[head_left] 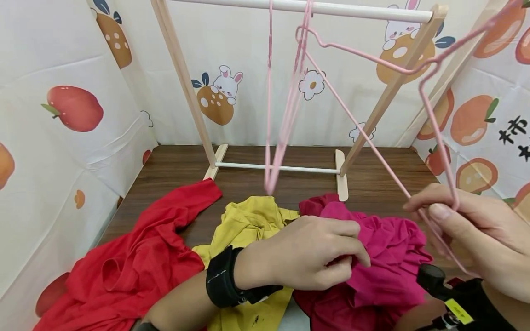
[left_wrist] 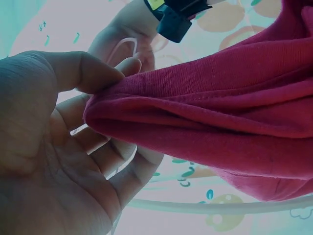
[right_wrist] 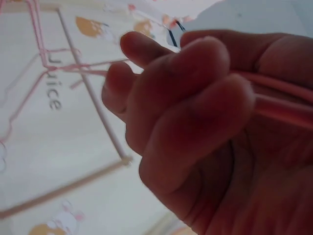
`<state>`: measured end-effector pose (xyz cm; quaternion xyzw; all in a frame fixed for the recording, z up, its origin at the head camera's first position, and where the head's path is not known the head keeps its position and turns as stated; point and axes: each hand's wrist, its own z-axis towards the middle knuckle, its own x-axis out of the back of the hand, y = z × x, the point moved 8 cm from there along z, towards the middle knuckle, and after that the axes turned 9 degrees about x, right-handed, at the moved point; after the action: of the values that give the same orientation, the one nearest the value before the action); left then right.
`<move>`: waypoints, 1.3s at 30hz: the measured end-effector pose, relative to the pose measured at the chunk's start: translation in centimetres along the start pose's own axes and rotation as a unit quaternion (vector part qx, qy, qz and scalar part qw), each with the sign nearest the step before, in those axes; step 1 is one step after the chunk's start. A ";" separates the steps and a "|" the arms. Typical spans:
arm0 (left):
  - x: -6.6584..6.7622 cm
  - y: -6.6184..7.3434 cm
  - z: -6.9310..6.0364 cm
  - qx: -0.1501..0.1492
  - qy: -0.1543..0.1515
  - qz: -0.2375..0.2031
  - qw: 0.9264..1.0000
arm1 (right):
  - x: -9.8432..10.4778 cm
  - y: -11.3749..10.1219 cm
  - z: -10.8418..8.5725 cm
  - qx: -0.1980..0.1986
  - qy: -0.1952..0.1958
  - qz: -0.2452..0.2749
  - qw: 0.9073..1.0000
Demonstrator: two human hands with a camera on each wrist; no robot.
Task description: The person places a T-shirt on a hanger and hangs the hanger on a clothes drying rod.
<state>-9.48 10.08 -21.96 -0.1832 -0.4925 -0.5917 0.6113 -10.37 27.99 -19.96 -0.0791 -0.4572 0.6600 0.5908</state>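
Observation:
My right hand (head_left: 476, 230) grips a pink wire hanger (head_left: 364, 133) held up at the right, its thumb and fingers curled round the wire. In the right wrist view the fingers (right_wrist: 190, 117) close over the pink wire (right_wrist: 283, 108). My left hand (head_left: 306, 253) is over a magenta cloth (head_left: 389, 257). The left wrist view shows its thumb and fingers (left_wrist: 73, 147) pinching the folded edge of the magenta cloth (left_wrist: 205, 107), with the right hand (left_wrist: 129, 34) behind. The left fingertips are partly hidden in the head view.
A wooden rack (head_left: 378, 110) with a white top bar (head_left: 364, 10) stands at the back, pink hangers (head_left: 269, 101) hanging from it. A red cloth (head_left: 136, 257) lies at the left, a yellow cloth (head_left: 248, 220) in the middle, and dark red fabric (head_left: 319, 204) beside the magenta one.

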 end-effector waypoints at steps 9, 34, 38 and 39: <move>1.4 -2.8 0.3 0.070 0.059 0.016 0.996 | -4.2 -2.2 5.3 0.028 -0.039 -0.167 0.985; 7.5 -11.6 -1.6 0.183 0.273 -0.101 0.939 | -0.2 -1.2 1.4 -0.007 -0.017 -0.182 0.983; 8.5 -12.2 -1.9 0.197 0.294 -0.114 0.928 | 0.8 -0.8 -0.4 0.027 -0.004 -0.123 0.992; 8.8 -12.1 -2.0 0.199 0.299 -0.118 0.926 | 1.0 -0.7 -0.8 0.030 -0.007 -0.130 0.991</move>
<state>-21.31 0.87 -19.98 0.1868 -0.4126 -0.5769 0.6797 -9.69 29.14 -19.48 0.0036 -0.4474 0.5916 0.6707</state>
